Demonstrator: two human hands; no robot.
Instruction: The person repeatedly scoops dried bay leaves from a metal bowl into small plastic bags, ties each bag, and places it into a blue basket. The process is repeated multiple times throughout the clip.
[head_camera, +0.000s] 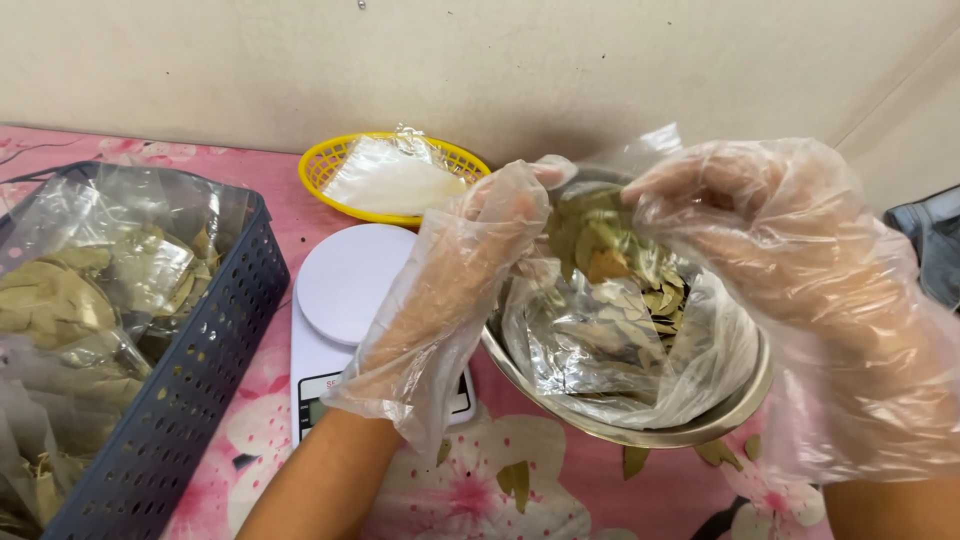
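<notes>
Both my hands wear loose clear plastic gloves. My left hand pinches the rim of a small clear bag, holding it up above a steel bowl. My right hand grips a bunch of dried green-brown leaves at the bag's mouth. The bowl is lined with a clear plastic sheet and holds more dried leaves.
A white kitchen scale stands left of the bowl. Behind it a yellow basket holds clear bags. A dark blue perforated crate at the left holds bagged leaves. Loose leaves lie on the pink floral tablecloth. A wall is close behind.
</notes>
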